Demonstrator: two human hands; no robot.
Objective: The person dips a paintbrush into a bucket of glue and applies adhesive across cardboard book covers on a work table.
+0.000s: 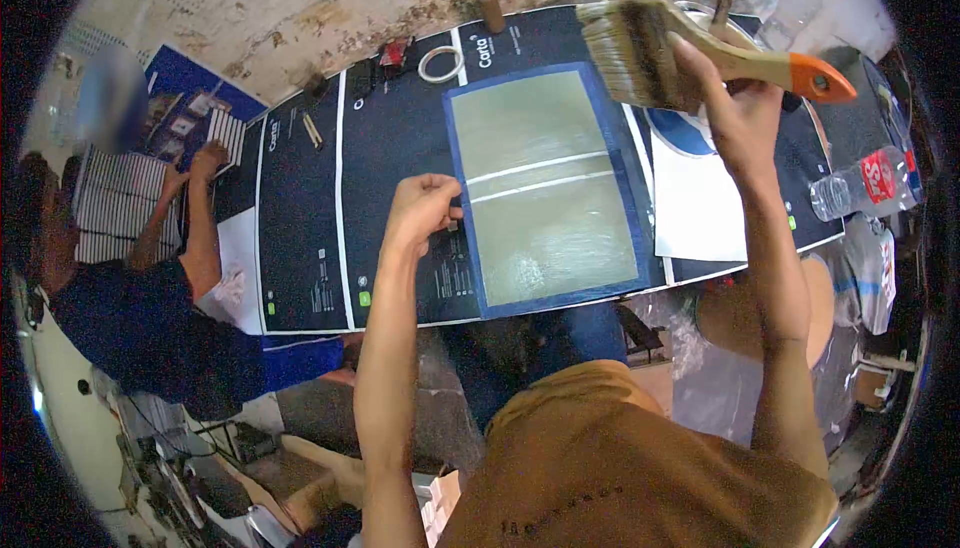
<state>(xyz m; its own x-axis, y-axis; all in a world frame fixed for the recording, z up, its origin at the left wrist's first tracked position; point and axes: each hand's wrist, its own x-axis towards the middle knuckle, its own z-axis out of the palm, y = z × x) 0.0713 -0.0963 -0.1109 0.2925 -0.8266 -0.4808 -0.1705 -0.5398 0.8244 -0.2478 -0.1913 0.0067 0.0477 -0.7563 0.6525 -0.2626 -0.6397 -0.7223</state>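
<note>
A wide brush (640,53) with pale bristles and an orange-tipped wooden handle is held up in my right hand (735,113), above the table's right part. My left hand (425,210) is at the left edge of a grey-green panel (540,233), its fingers curled together; whether they pinch anything I cannot make out. Blue borders frame the panel, and two white strips cross its middle. Its lower part looks shiny. A white sheet (695,213) with a blue round shape lies to the right of the panel, below the brush.
Dark printed boards (390,148) cover the table. A tape roll (440,65) sits near the wall. Bottles (870,183) stand or lie at the right. Another person (150,328) works at the left with both hands on striped sheets (125,203). A brown cylinder (490,10) is at the back.
</note>
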